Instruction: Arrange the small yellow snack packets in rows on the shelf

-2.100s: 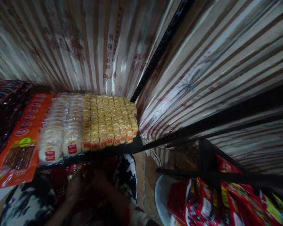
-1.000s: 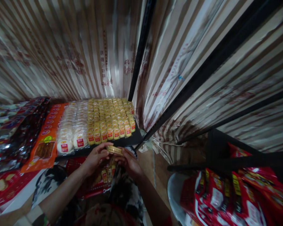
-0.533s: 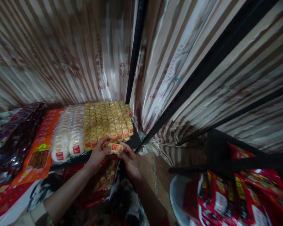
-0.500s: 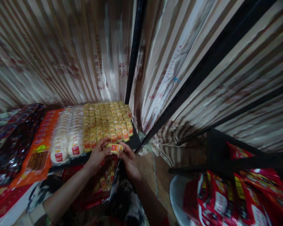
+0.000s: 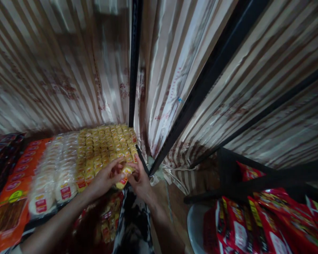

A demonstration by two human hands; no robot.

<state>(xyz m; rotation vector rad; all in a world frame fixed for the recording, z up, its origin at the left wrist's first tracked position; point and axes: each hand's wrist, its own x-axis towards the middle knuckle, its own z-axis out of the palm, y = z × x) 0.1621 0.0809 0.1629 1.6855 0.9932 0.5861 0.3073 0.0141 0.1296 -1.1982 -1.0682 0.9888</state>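
A small yellow wrapped snack cake [image 5: 124, 178] with a red-and-white label is held between both hands, tilted on its end. The fingers of my left hand [image 5: 107, 178] pinch it from the left. My right hand [image 5: 141, 181] has its thumb on the right side, with the fingers reaching up behind it. Just beyond the hands, rows of similar yellow wrapped snack cakes [image 5: 98, 144] stand packed on a dark shelf [image 5: 142, 158]. Beneath the hands lies a red bag [image 5: 106, 225] with more small wrapped pieces, partly in shadow.
Left of the yellow rows stand white round wrapped cakes [image 5: 65, 190], then an orange snack pack [image 5: 9, 208] and dark shiny packs [image 5: 5, 158]. Black posts [image 5: 134, 70] rise before a striped curtain [image 5: 82, 70]. At right, a white basin [image 5: 194, 225] stands by red packets [image 5: 238, 225].
The view has shifted, so the shelf appears farther left and lower. The snack cake has been turned from lying sideways to a steep tilt, with both hands still on it.
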